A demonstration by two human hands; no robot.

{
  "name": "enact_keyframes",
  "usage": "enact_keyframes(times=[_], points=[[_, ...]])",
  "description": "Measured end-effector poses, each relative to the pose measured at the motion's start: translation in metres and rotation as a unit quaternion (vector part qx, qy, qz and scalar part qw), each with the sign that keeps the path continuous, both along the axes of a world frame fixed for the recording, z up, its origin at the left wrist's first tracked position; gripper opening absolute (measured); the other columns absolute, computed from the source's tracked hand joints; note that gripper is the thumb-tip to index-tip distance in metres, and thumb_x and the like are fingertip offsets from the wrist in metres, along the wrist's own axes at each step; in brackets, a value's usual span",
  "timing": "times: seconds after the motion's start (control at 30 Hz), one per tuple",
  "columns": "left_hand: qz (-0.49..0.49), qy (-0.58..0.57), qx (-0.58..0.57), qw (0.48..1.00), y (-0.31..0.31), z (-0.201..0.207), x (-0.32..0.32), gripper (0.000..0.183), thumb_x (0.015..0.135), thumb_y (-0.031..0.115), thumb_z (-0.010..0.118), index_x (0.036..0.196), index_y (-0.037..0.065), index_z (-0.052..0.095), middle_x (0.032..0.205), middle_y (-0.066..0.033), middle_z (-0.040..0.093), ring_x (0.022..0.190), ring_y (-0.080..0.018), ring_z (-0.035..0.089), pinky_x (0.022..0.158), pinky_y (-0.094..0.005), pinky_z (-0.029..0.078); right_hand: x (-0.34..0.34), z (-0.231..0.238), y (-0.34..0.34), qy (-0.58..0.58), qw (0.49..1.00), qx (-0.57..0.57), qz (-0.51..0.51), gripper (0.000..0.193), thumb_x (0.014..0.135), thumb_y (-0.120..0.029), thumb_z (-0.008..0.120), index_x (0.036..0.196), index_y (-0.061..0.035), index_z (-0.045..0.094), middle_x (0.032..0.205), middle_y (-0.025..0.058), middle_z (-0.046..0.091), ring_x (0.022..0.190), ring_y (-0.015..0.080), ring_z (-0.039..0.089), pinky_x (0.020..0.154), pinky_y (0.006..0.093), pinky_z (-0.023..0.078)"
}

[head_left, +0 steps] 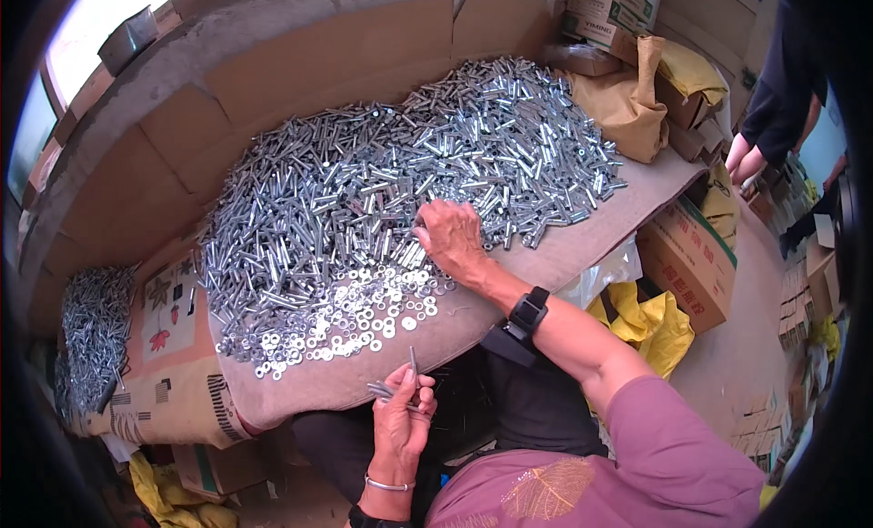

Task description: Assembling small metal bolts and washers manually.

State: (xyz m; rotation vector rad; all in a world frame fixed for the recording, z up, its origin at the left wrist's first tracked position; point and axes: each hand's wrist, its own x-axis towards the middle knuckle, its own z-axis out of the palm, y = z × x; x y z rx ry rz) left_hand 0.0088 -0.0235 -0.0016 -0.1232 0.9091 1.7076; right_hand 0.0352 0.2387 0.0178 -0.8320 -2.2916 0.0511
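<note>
Low over my lap, in front of the table's near edge, my left hand (403,410) is closed around several slim grey metal bolts (382,392). One bolt (413,359) stands upright between the thumb and fingers. My right hand (450,237) reaches to the near edge of a wide heap of short metal sleeves (364,164). Its fingers curl down among the pieces, and whatever they pinch is hidden. Between the two hands, flat shiny washers (364,314) lie spread along the front of the heap.
A brown cloth (473,323) covers the table. Another heap of small metal parts (95,332) lies at far left. Cardboard boxes (687,264) and yellow sacks (646,323) stand at right. Another person (782,91) stands at far right.
</note>
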Motion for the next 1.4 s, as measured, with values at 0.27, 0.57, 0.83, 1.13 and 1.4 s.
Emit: enact_keyframes(times=[0.27, 0.57, 0.83, 1.13, 1.4], points=[[0.019, -0.009, -0.012, 1.000, 0.004, 0.007, 0.004, 0.017, 0.090, 0.008, 0.057, 0.105, 0.002, 0.051, 0.084, -0.0144, 0.062, 0.058, -0.0115, 0.053, 0.051, -0.0196, 0.042, 0.030, 0.000, -0.019, 0.218, 0.898, -0.356, 0.138, 0.021, 0.082, -0.020, 0.066, 0.092, -0.0020, 0.061, 0.082, 0.0083, 0.066, 0.067, 0.0153, 0.064, 0.063, 0.0326, 0.052], [-0.022, 0.092, 0.047, 0.994, 0.012, 0.012, 0.030, 0.025, 0.089, 0.010, 0.060, 0.107, -0.005, 0.053, 0.081, -0.0158, 0.063, 0.048, -0.0100, 0.047, 0.042, -0.0173, 0.034, 0.106, 0.015, -0.091, 0.387, 0.581, -0.687, 0.202, 0.020, 0.091, -0.016, 0.055, 0.103, -0.0006, 0.052, 0.089, 0.0090, 0.063, 0.082, 0.0163, 0.065, 0.075, 0.0251, 0.052], [-0.057, 0.145, 0.060, 0.986, 0.011, 0.014, 0.042, 0.028, 0.089, 0.011, 0.060, 0.111, -0.006, 0.053, 0.081, -0.0138, 0.063, 0.049, -0.0096, 0.048, 0.043, -0.0169, 0.034, 0.131, 0.007, -0.106, 0.374, 0.584, -0.688, 0.213, 0.019, 0.089, -0.013, 0.057, 0.104, -0.0019, 0.052, 0.091, 0.0063, 0.062, 0.082, 0.0130, 0.064, 0.072, 0.0229, 0.050], [-0.051, 0.160, 0.037, 0.985, 0.009, 0.012, 0.036, 0.026, 0.091, 0.010, 0.057, 0.112, -0.004, 0.051, 0.082, -0.0121, 0.061, 0.048, -0.0085, 0.046, 0.044, -0.0183, 0.034, 0.141, 0.012, -0.106, 0.304, 0.676, -0.639, 0.205, 0.024, 0.086, -0.012, 0.059, 0.107, 0.0006, 0.059, 0.089, 0.0008, 0.061, 0.081, 0.0073, 0.056, 0.075, 0.0226, 0.045], [-0.072, 0.177, 0.033, 0.981, 0.012, 0.005, 0.029, 0.025, 0.089, 0.010, 0.060, 0.109, -0.005, 0.055, 0.079, -0.0115, 0.061, 0.049, -0.0084, 0.048, 0.044, -0.0173, 0.034, 0.148, 0.019, -0.098, 0.181, 0.772, -0.583, 0.176, 0.017, 0.085, -0.011, 0.058, 0.094, 0.0002, 0.067, 0.081, 0.0003, 0.063, 0.075, 0.0066, 0.055, 0.069, 0.0221, 0.045]])
